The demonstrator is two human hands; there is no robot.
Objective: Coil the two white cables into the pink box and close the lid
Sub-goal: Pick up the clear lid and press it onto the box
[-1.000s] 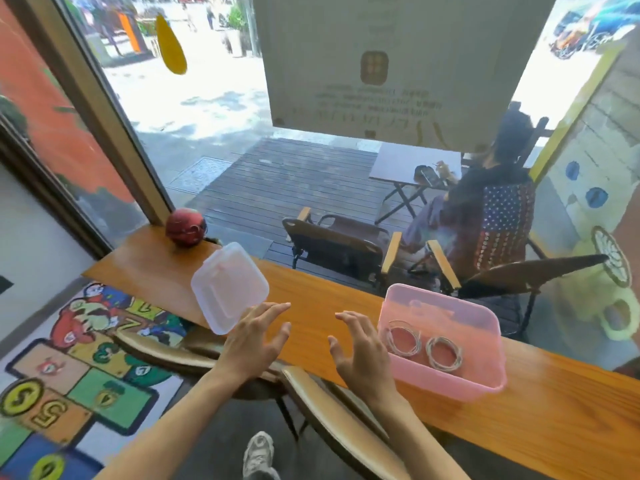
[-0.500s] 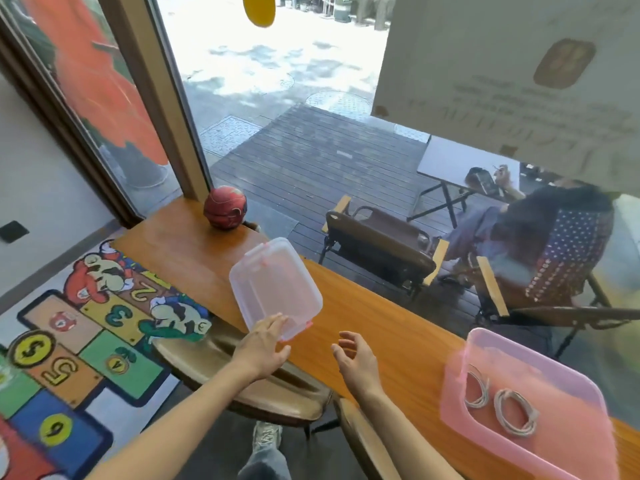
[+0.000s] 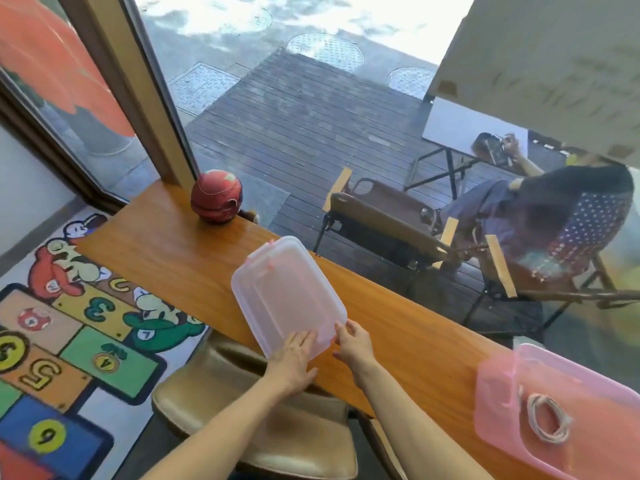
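Observation:
The translucent lid (image 3: 287, 296) lies on the wooden counter (image 3: 166, 254), left of the pink box (image 3: 495, 407). My left hand (image 3: 294, 358) rests over the lid's near edge with its fingers on top. My right hand (image 3: 353, 344) pinches the lid's near right corner. The pink box stands open at the lower right, partly cut off by the frame. Inside it lies one coiled white cable (image 3: 549, 422). A second white cable (image 3: 519, 393) shows only as a strand behind the box wall.
A red ball-shaped ornament (image 3: 216, 197) sits at the counter's far left by the window frame. A tan chair (image 3: 256, 414) stands under the counter below my arms. A hopscotch mat (image 3: 69, 341) covers the floor at left. Beyond the glass a person sits in a chair.
Both hands moved forward and took hold of the lid's near edge. The view swung left and down, so the pink box now sits at the lower right.

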